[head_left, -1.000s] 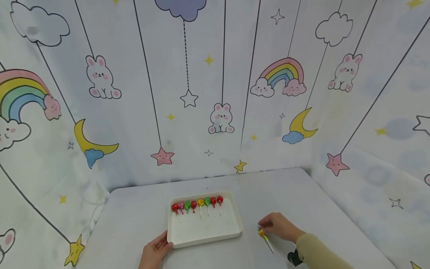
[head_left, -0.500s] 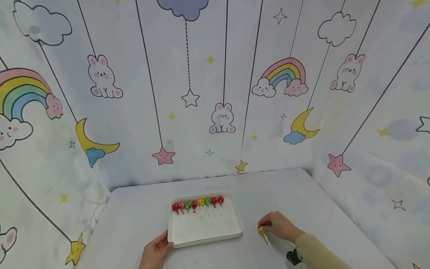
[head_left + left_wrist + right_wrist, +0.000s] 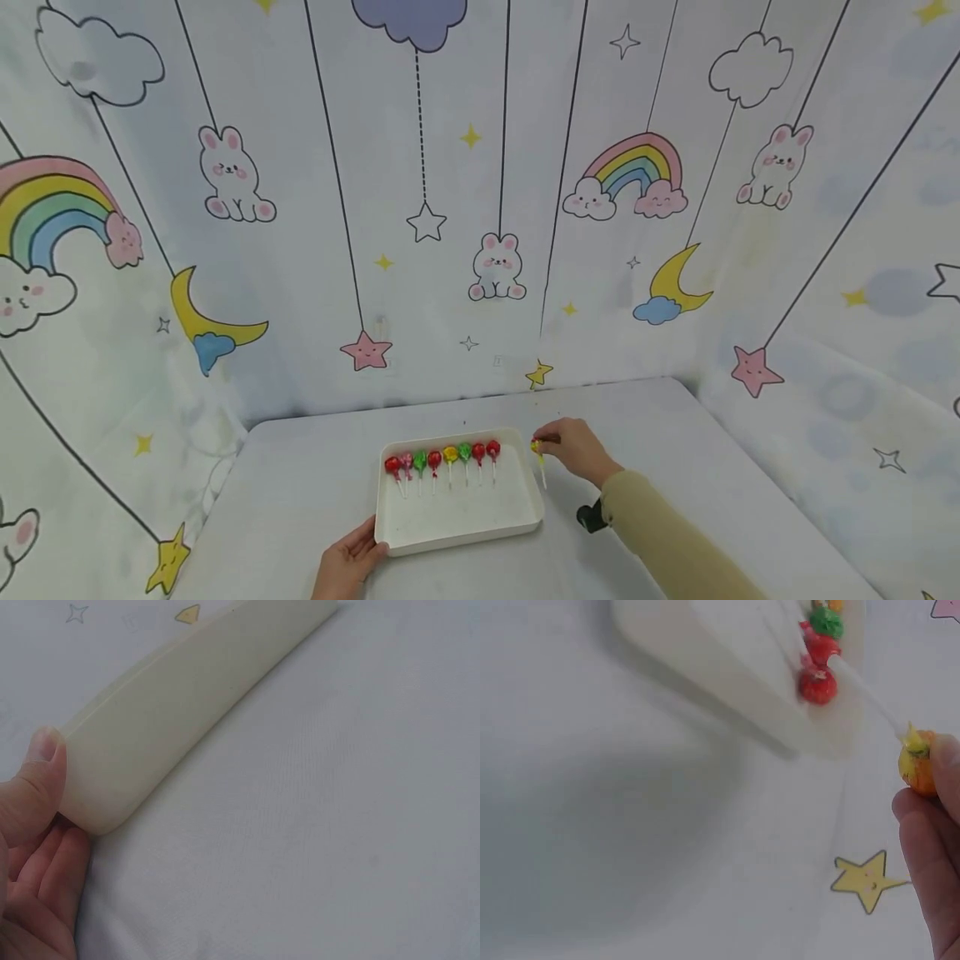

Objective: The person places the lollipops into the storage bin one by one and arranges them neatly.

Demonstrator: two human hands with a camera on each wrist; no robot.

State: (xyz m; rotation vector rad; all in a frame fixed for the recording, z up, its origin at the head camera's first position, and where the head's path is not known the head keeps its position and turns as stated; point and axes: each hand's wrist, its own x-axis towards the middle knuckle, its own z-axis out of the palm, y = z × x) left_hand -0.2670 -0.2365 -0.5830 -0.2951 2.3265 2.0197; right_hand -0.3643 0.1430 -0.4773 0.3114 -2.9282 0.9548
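A white tray (image 3: 457,524) lies on the table with several wrapped lollipops (image 3: 450,455) lined up along its far side, red, pink, green and yellow, sticks toward me. My left hand (image 3: 347,560) holds the tray's near left corner; in the left wrist view the thumb (image 3: 46,754) is on the wall and the fingers are curled below. Beside the tray's right edge, my right hand (image 3: 577,446) pinches a yellow-and-orange lollipop (image 3: 915,766) by its wrapped head. Its white stick (image 3: 866,696) points away from the fingers, across the tray corner in the right wrist view.
The white table (image 3: 675,442) extends around the tray. Behind and beside it hang pale cloth walls (image 3: 450,308) printed with bunnies, stars, moons and rainbows. A dark strap piece (image 3: 591,517) shows at the right wrist.
My right hand has carried the yellow-and-orange lollipop from the table at right up and leftward to the tray's right edge. The left hand and tray have stayed put.
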